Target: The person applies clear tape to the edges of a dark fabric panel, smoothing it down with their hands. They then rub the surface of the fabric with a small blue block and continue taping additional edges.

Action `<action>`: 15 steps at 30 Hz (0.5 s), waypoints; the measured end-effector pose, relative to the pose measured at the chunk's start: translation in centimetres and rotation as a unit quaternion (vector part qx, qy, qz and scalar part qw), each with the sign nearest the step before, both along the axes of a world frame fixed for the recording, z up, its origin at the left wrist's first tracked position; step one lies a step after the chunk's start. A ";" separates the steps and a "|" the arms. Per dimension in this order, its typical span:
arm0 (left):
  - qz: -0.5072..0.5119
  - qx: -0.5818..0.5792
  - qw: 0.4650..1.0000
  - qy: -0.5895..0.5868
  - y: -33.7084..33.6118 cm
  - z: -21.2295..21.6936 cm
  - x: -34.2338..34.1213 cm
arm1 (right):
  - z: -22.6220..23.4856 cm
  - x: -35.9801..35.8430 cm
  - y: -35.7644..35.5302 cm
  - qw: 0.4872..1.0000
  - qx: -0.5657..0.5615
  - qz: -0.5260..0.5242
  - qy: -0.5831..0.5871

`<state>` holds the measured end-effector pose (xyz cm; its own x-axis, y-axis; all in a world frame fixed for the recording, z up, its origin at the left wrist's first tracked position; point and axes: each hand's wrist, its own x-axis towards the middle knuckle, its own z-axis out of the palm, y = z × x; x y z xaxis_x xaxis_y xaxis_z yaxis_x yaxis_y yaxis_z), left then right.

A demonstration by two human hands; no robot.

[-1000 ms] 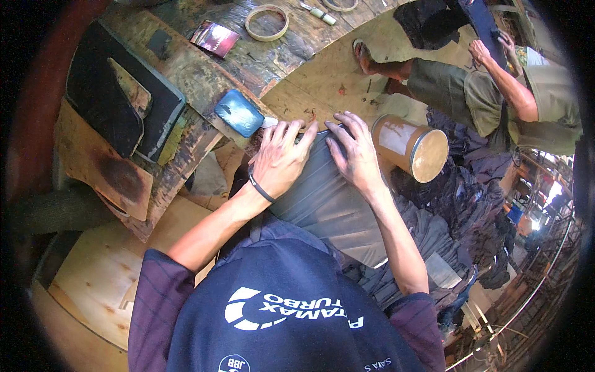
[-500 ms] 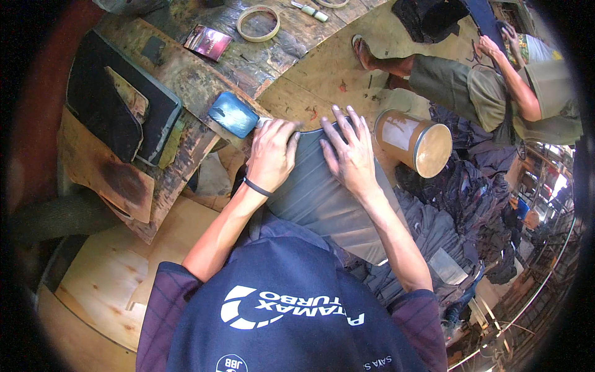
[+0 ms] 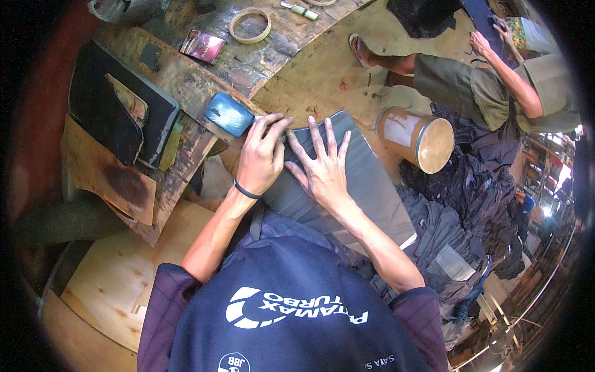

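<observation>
Left hand [image 3: 259,161]: its fingers are bent at the upper left edge of the grey panel [image 3: 375,192]; whether they pinch it, I cannot tell.
Right hand [image 3: 327,177]: it lies upon the panel with fingers spread.
Grey panel: it is in front of your belly, below the right palm.
Change: your right hand has shifted leftward, nearer to the left one; the panel's right part is now uncovered, so handling seems gathered at the left corner.
Desk [image 3: 198,84]: a blue box [image 3: 229,115] is just beside your left hand.
Floor side: a brown drum [image 3: 401,133] is right of the panel.
</observation>
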<state>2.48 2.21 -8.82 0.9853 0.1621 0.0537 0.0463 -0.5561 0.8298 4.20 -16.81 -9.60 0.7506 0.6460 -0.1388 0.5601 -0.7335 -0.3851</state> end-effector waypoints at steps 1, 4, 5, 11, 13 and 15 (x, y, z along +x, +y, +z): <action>-0.014 0.020 1.000 -0.005 -0.1 0.1 -0.1 | 0.3 0.1 -0.3 1.000 0.006 0.009 0.003; -0.087 0.151 0.985 0.004 -0.3 1.1 -0.7 | 1.8 1.1 -1.6 0.998 0.049 -0.008 0.032; -0.094 0.170 0.981 0.001 -0.4 1.4 -0.8 | 2.2 1.6 -2.1 0.996 0.039 -0.022 0.072; -0.082 0.171 0.982 0.002 -1.0 1.6 0.5 | 2.6 7.9 -3.6 0.978 0.142 -0.139 -0.056; -0.120 0.168 0.978 -0.016 -1.6 1.3 1.2 | 2.3 9.2 -3.6 0.983 0.111 -0.145 -0.027; -0.127 0.189 0.974 -0.002 -1.8 1.6 1.4 | 2.2 9.5 -3.6 0.980 0.105 -0.167 0.004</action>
<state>3.85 0.41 -7.26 0.9907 -0.1193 0.0662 -0.1358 -0.8151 0.5631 13.70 -20.39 -7.39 0.9247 0.3789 -0.0358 0.2979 -0.7791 -0.5515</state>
